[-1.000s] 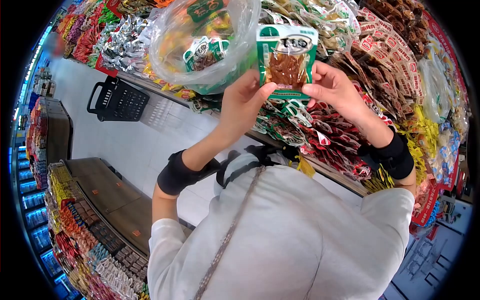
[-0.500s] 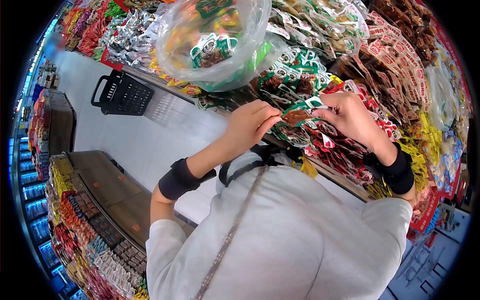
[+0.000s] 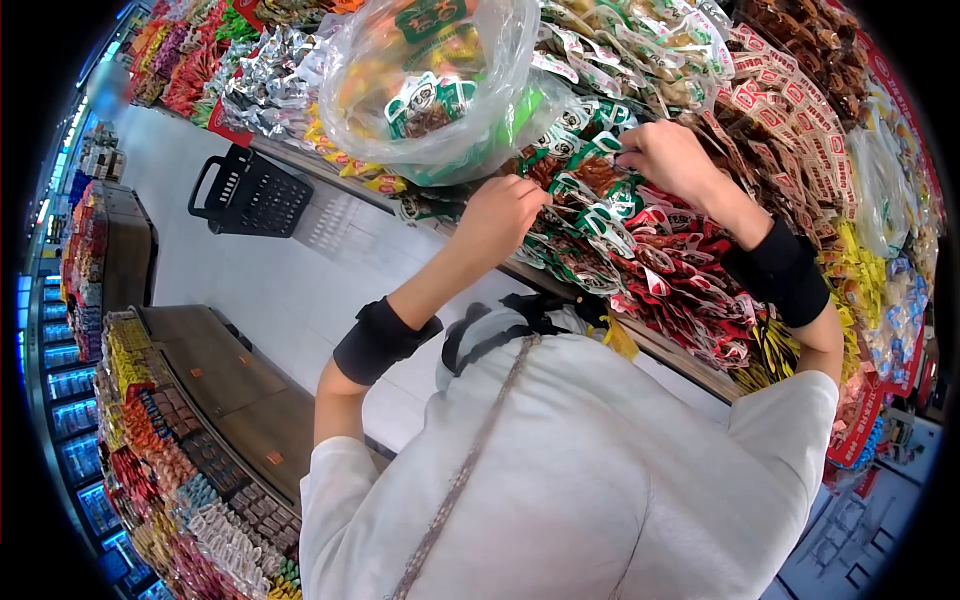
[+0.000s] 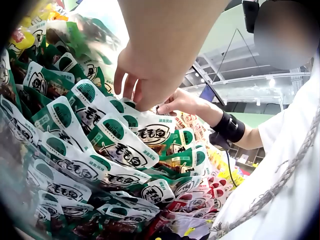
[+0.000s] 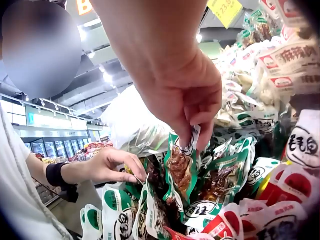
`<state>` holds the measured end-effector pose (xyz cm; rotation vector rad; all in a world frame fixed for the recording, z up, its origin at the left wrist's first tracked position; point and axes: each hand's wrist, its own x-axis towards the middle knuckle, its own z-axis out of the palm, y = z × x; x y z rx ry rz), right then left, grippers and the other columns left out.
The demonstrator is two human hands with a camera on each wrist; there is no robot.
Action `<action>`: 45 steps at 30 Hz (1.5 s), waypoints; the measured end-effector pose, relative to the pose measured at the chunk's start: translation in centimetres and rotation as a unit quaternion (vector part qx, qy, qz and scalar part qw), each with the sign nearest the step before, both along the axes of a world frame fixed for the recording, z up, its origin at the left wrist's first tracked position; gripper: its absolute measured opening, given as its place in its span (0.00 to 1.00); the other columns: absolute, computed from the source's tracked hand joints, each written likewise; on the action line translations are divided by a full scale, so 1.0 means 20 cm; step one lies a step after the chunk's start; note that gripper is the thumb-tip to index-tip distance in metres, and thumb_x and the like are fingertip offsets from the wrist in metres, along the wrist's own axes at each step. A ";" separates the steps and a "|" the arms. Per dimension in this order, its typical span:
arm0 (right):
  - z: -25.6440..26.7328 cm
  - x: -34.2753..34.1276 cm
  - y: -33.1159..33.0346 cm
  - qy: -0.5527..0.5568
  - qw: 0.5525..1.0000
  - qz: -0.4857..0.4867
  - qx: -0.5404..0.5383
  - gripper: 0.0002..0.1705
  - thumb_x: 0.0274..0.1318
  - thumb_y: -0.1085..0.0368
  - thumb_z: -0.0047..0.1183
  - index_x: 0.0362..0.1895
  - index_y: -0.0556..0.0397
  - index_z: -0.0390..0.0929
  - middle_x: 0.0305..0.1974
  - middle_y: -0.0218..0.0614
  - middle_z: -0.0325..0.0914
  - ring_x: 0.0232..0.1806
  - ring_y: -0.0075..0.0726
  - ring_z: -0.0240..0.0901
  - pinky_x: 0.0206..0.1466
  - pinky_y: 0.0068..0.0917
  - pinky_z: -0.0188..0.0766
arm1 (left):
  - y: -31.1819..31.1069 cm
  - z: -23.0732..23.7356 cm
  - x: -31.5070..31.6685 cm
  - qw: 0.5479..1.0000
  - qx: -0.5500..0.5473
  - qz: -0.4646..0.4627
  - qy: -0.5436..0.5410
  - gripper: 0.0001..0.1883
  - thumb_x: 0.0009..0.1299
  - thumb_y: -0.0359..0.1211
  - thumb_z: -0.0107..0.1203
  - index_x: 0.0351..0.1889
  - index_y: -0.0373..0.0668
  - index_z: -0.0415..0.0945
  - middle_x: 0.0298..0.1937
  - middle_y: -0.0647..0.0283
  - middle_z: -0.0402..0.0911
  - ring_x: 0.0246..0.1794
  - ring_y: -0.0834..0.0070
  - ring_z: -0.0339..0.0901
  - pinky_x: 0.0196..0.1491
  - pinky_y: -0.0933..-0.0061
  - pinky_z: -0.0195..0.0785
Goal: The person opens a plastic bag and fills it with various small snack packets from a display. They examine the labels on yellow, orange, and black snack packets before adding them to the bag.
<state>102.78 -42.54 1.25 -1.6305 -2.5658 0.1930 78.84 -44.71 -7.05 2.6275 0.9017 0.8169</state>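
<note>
In the right wrist view the right hand (image 5: 185, 95) pinches the top edge of a green-and-white packet (image 5: 180, 167) with brown food showing through its window. It hangs upright among similar packets (image 5: 220, 180). To its side the left hand (image 5: 117, 165) has its thumb and fingers together on the edge of another green packet. The head view has the left hand (image 3: 505, 212) low over the green packets, close to a clear plastic bag (image 3: 490, 150), and the right hand (image 3: 665, 158) farther right. From the left wrist, the left fingertips are partly hidden behind packets (image 4: 122, 145).
Red packets (image 3: 680, 250) lie right of the green ones, brown-and-white packets (image 3: 790, 110) beyond. Silver packets (image 3: 270, 90) are left of the bag, which holds several packets. A black basket (image 3: 255, 200) stands on the floor (image 3: 320, 260); another display (image 3: 215, 370) stands at the left.
Both hands were holding one green packet up before the chest, then lowered it. They have since moved apart, the left toward the bag, the right up and forward among the green packets.
</note>
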 end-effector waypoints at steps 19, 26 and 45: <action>-0.14 -0.20 0.07 0.054 0.987 -0.016 -0.151 0.14 0.47 0.53 0.53 0.29 0.51 0.77 0.21 0.39 0.75 0.29 0.46 0.73 0.34 0.37 0.67 | 0.00 -0.03 -0.01 0.999 0.037 0.000 -0.026 0.08 0.54 0.25 0.52 0.33 0.42 0.74 0.30 0.63 0.74 0.36 0.66 0.71 0.43 0.68 0.63; -0.11 0.09 0.16 0.012 0.974 -0.110 -0.200 0.10 0.45 0.63 0.53 0.25 0.58 0.76 0.19 0.35 0.76 0.20 0.33 0.74 0.27 0.29 0.69 | 0.01 -0.03 -0.02 0.999 0.022 -0.008 -0.030 0.07 0.56 0.26 0.50 0.33 0.41 0.74 0.31 0.61 0.75 0.36 0.65 0.71 0.43 0.68 0.63; -0.33 0.16 0.15 0.112 0.944 -0.190 -0.245 0.11 0.41 0.64 0.56 0.23 0.61 0.75 0.18 0.38 0.75 0.18 0.33 0.73 0.24 0.27 0.68 | 0.01 -0.04 -0.03 0.997 0.020 -0.018 -0.066 0.06 0.55 0.27 0.51 0.31 0.41 0.74 0.30 0.62 0.74 0.35 0.66 0.70 0.42 0.68 0.61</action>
